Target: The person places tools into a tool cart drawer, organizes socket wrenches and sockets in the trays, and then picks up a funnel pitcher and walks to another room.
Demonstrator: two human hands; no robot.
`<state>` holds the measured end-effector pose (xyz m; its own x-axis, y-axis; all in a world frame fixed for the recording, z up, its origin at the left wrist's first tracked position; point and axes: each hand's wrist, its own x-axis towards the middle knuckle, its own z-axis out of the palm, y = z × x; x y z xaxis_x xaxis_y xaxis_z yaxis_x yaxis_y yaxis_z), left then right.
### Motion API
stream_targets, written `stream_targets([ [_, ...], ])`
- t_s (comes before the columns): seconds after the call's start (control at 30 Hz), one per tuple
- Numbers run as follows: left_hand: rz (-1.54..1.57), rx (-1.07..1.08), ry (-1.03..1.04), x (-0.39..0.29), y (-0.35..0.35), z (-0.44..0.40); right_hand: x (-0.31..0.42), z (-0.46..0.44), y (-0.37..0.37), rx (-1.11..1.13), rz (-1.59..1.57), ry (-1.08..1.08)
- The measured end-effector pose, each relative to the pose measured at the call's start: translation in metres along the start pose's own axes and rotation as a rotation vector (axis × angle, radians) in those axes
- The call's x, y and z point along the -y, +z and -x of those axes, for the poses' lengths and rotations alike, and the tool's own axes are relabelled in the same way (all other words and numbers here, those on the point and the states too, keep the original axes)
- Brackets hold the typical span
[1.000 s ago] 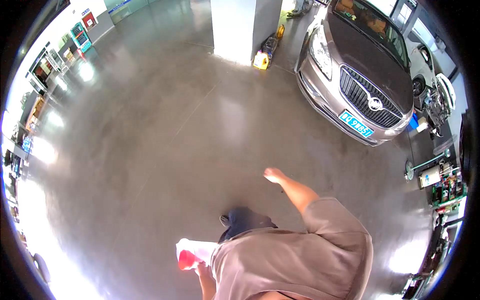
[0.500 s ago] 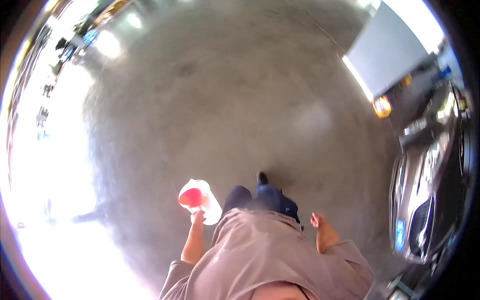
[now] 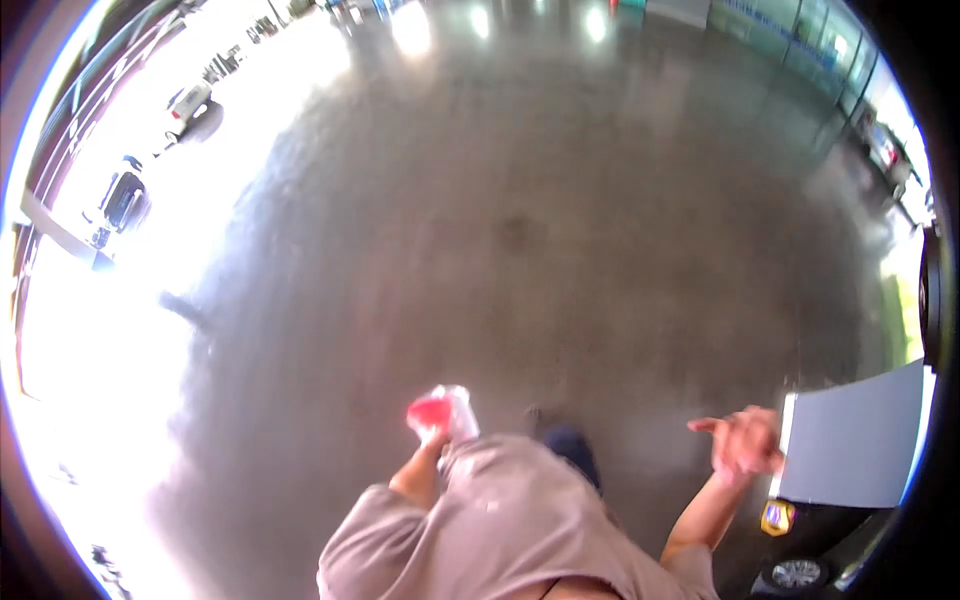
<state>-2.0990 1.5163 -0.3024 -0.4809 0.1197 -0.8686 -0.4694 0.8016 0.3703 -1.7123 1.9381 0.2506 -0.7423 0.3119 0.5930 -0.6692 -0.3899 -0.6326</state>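
Low in the middle of the view, my left hand (image 3: pixel 434 437) is closed around a whitish, see-through plastic jug (image 3: pixel 464 414). A red funnel-like piece (image 3: pixel 429 412) sits against the jug on the same hand's side; blur hides how the two meet. My right hand (image 3: pixel 746 443) is raised out to the right with its fingers apart and holds nothing. It appears in front of the edge of a grey panel (image 3: pixel 858 443); whether it touches the panel, I cannot tell.
Smooth grey floor (image 3: pixel 540 250) stretches ahead. A yellow object (image 3: pixel 777 517) lies below the panel, close to a car wheel (image 3: pixel 798 573). Parked vehicles, one a dark car (image 3: pixel 122 198), stand in bright light at left. Glass walls (image 3: pixel 800 35) rise at the far right.
My view has moved forward and turned left, so the panel is now low on the right. My right hand has risen outward and its fingers have spread. The left keeps its hold.
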Motion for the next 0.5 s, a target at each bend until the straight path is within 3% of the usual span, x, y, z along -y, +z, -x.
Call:
stream_targets([
  [0.1,0.071,0.213,0.018,-0.154,0.017,-0.029,0.062,-0.123,-0.034,0.401,0.023,-0.312],
  [0.17,0.129,0.326,0.023,-0.258,0.034,-0.045,0.090,-0.203,-0.093,0.507,0.095,-0.451],
  [0.2,0.119,0.284,-0.104,-0.313,0.048,-0.056,0.105,-0.240,-0.123,0.561,0.226,-0.471],
  [0.3,-0.494,0.259,0.181,-0.468,0.089,-0.089,0.137,-0.353,-0.232,0.688,0.162,-0.291],
  [0.37,-0.736,0.258,0.462,-0.531,0.120,-0.144,0.156,-0.418,-0.319,0.713,0.088,-0.343],
  [0.47,-0.237,-0.071,0.092,-0.740,0.190,-0.049,0.185,-0.533,-0.441,0.708,-0.051,-0.359],
  [0.5,-0.222,-0.092,0.105,-0.786,0.201,-0.072,0.191,-0.585,-0.478,0.729,-0.114,-0.354],
])
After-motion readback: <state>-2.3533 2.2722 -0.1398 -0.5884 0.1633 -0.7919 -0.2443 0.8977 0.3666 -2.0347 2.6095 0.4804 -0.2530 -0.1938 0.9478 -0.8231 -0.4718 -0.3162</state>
